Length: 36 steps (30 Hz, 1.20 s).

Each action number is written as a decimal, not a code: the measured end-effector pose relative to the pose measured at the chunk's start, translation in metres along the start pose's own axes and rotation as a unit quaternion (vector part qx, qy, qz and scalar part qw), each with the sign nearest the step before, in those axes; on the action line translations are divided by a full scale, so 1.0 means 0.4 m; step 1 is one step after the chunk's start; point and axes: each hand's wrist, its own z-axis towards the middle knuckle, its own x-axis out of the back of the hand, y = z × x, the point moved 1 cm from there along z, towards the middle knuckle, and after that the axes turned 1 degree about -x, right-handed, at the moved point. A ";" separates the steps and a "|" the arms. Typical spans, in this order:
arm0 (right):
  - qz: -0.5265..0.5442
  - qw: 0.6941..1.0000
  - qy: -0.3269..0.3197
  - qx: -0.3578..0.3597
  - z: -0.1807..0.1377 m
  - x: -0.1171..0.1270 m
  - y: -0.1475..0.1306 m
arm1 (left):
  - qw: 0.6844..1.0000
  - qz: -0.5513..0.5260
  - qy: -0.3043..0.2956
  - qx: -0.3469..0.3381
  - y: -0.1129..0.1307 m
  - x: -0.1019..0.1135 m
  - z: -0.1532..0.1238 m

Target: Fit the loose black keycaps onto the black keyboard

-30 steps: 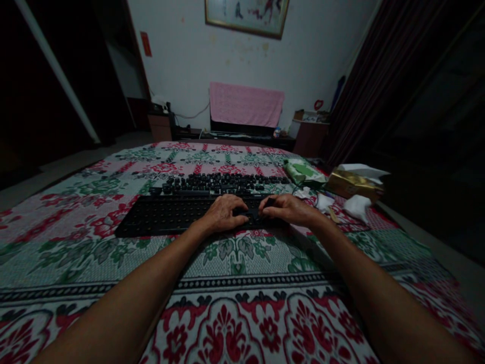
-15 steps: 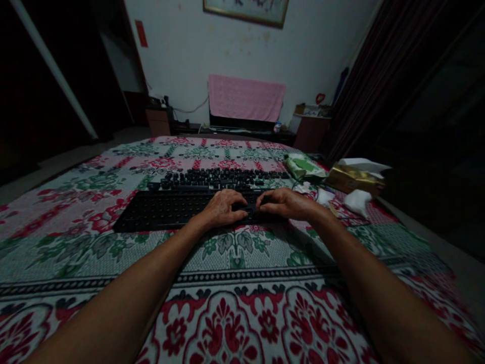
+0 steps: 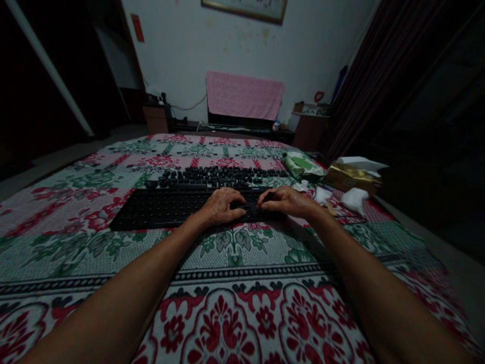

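Note:
A black keyboard (image 3: 151,208) with most keycaps off lies across the patterned cloth. My left hand (image 3: 222,206) rests over its right-of-middle part, thumb and forefinger apart, with the dark board showing between them. Just to the right, my right hand (image 3: 290,201) is closed in a pinch above the keyboard's right end. Whatever its fingertips hold is too dark and small to make out. Behind the keyboard lies a spread of loose black keycaps (image 3: 215,175), with a long black bar (image 3: 189,186), seemingly the space bar, in front of them.
Right of the keyboard are a green-and-white packet (image 3: 303,166), a gold tissue box (image 3: 346,177) and crumpled white tissues (image 3: 355,200). A floral cloth (image 3: 235,258) covers the table. Beyond it, a pink towel (image 3: 245,95) hangs over a dark screen by the wall.
The whole view has shifted slightly. Both hands keep nearly the same place over the keyboard, and the right fingertips are still pinched.

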 end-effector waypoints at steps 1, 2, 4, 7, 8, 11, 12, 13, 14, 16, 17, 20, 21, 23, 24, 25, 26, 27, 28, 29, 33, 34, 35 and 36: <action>0.001 1.000 -0.001 -0.001 0.000 0.001 -0.001 | 1.000 -0.001 0.002 0.002 -0.002 -0.002 0.000; -0.002 1.000 -0.003 -0.003 0.001 0.001 -0.003 | 1.000 -0.003 0.003 0.003 -0.003 -0.003 0.000; -0.021 1.000 -0.009 -0.003 0.003 0.000 -0.010 | 1.000 -0.005 0.008 0.004 -0.007 -0.007 0.001; -0.072 0.997 -0.014 0.012 0.008 -0.009 -0.030 | 1.000 -0.005 0.009 0.000 -0.008 -0.009 0.001; -0.089 0.996 -0.014 0.019 0.008 -0.013 -0.038 | 1.000 -0.005 0.009 -0.002 -0.008 -0.009 0.001; -0.120 0.992 -0.007 0.035 0.009 -0.021 -0.054 | 1.000 -0.004 0.010 -0.001 -0.006 -0.008 0.000; -0.126 0.991 -0.007 0.038 0.008 -0.022 -0.055 | 1.000 -0.002 0.011 0.001 -0.006 -0.007 0.000; -0.131 0.990 -0.008 0.042 0.008 -0.022 -0.054 | 1.000 -0.001 0.010 0.002 -0.007 -0.008 0.000; -0.134 0.990 -0.010 0.047 0.007 -0.020 -0.051 | 1.000 -0.001 0.009 0.002 -0.007 -0.008 0.000; -0.133 0.990 -0.012 0.050 0.007 -0.017 -0.041 | 1.000 -0.003 0.006 -0.001 -0.010 -0.010 0.001; -0.128 0.991 -0.012 0.046 0.007 -0.015 -0.035 | 1.000 -0.005 0.006 -0.003 -0.011 -0.011 0.001; -0.103 0.994 -0.012 0.026 0.005 -0.014 -0.024 | 1.000 -0.008 0.006 -0.005 -0.014 -0.013 0.001; -0.098 0.995 -0.013 0.023 0.004 -0.014 -0.023 | 1.000 -0.008 0.008 -0.005 -0.014 -0.013 0.001; -0.095 0.995 -0.011 0.028 0.002 -0.016 -0.024 | 1.000 -0.009 0.010 -0.008 -0.015 -0.013 0.001; -0.098 0.995 -0.007 0.031 0.002 -0.017 -0.026 | 1.000 -0.008 0.010 -0.008 -0.014 -0.013 0.001; -0.101 0.994 -0.003 0.034 0.002 -0.018 -0.028 | 1.000 -0.007 0.011 -0.007 -0.014 -0.012 0.001; -0.105 0.994 0.000 0.039 0.003 -0.019 -0.030 | 1.000 -0.007 0.010 -0.006 -0.014 -0.012 0.000; -0.110 0.993 0.002 0.046 0.004 -0.019 -0.031 | 1.000 -0.005 0.009 -0.005 -0.013 -0.011 0.000; -0.116 0.992 0.003 0.053 0.005 -0.020 -0.031 | 1.000 -0.005 0.008 -0.004 -0.012 -0.010 0.000; -0.122 0.991 0.004 0.060 0.006 -0.020 -0.030 | 1.000 -0.004 0.008 -0.003 -0.011 -0.009 0.000; -0.137 0.988 0.010 0.069 0.010 -0.020 -0.024 | 1.000 -0.006 0.007 -0.002 -0.011 -0.009 0.001; -0.142 0.988 0.010 0.067 0.010 -0.020 -0.023 | 1.000 -0.008 0.007 -0.003 -0.011 -0.010 0.001; -0.150 0.987 0.008 0.064 0.010 -0.020 -0.024 | 1.000 -0.010 0.008 -0.004 -0.012 -0.012 0.001; -0.159 0.985 0.005 0.061 0.009 -0.020 -0.026 | 1.000 -0.011 0.010 -0.004 -0.013 -0.013 0.001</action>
